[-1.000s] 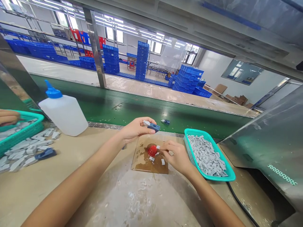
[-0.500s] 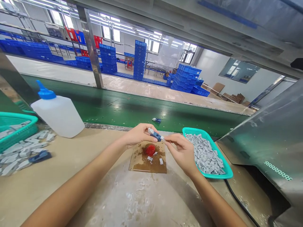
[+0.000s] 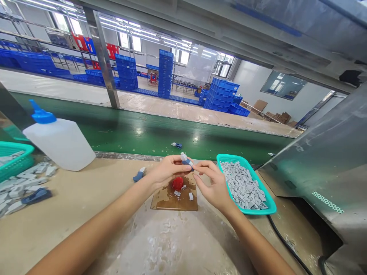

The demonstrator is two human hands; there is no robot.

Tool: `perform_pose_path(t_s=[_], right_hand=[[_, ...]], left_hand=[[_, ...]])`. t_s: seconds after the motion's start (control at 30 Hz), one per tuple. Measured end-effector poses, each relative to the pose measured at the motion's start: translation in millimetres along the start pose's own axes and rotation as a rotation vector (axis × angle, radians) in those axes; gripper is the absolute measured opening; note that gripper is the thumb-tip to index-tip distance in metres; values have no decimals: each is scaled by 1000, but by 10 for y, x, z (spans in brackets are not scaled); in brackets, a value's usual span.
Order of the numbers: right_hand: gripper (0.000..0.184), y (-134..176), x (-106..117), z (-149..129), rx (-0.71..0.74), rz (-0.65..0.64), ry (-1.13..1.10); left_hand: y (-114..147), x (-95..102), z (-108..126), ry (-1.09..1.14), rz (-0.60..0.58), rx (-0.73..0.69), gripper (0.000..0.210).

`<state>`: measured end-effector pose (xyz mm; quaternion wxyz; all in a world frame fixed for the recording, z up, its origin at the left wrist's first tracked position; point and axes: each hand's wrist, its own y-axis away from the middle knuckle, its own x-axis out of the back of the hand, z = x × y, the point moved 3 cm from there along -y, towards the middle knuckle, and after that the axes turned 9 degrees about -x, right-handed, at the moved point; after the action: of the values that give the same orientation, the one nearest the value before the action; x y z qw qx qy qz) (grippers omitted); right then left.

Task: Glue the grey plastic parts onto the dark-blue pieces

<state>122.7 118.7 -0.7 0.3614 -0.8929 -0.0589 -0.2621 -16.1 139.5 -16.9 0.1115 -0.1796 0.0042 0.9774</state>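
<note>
My left hand (image 3: 168,170) pinches a small dark blue plastic part (image 3: 187,162) with light grey ends, held in the air over a brown wet plate. My right hand (image 3: 213,185) has fingertips touching the part's near right end; its thumb stands apart below. On the plate (image 3: 163,200) lie a red round thing (image 3: 177,183) and a few small light grey pieces (image 3: 191,196). Another blue and grey part (image 3: 139,175) lies on the table beside my left forearm.
At right stands a turquoise basket (image 3: 271,208) full of grey pieces. At left are a white squeeze bottle (image 3: 61,143), another basket (image 3: 17,164) and loose grey pieces (image 3: 31,179). Behind runs a green conveyor belt (image 3: 137,133) carrying a blue part (image 3: 178,145).
My right thumb has come away from the part, and the part has tilted in my left hand. The part on the belt has moved left. A blue part now shows beside my left forearm.
</note>
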Motion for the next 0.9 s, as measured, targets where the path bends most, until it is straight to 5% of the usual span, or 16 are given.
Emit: perform_pose_path(t_s=[0.1,0.2,0.3,0.37,0.53,0.63,0.73,0.9], right_hand=[[25,-11,12,-7,26,-15,48],[29,-89,133,66,-24,19,68],[30,-194,354,320,-153,87,132],[32,-238,461,584,-300,12,282],[37,-188,529,1114,-566,-292,706],[37,-152,508,1175,-581,-335,725],[37,-147,493,1167,-585,-353,765],[35,-151,505,1172,-606,-316,796]], left_hand=[[14,-81,-16,73,54,-2,28],[6,-63,0,-96,67,-24,40],[-79,174,80,-616,142,-257,46],[-172,413,149,-1104,209,-445,42],[-478,1034,170,-1853,92,-228,58],[-569,1195,152,-1985,103,-73,62],[-631,1153,96,-2040,126,-74,65],[-791,1006,-5,-1986,-57,-111,70]])
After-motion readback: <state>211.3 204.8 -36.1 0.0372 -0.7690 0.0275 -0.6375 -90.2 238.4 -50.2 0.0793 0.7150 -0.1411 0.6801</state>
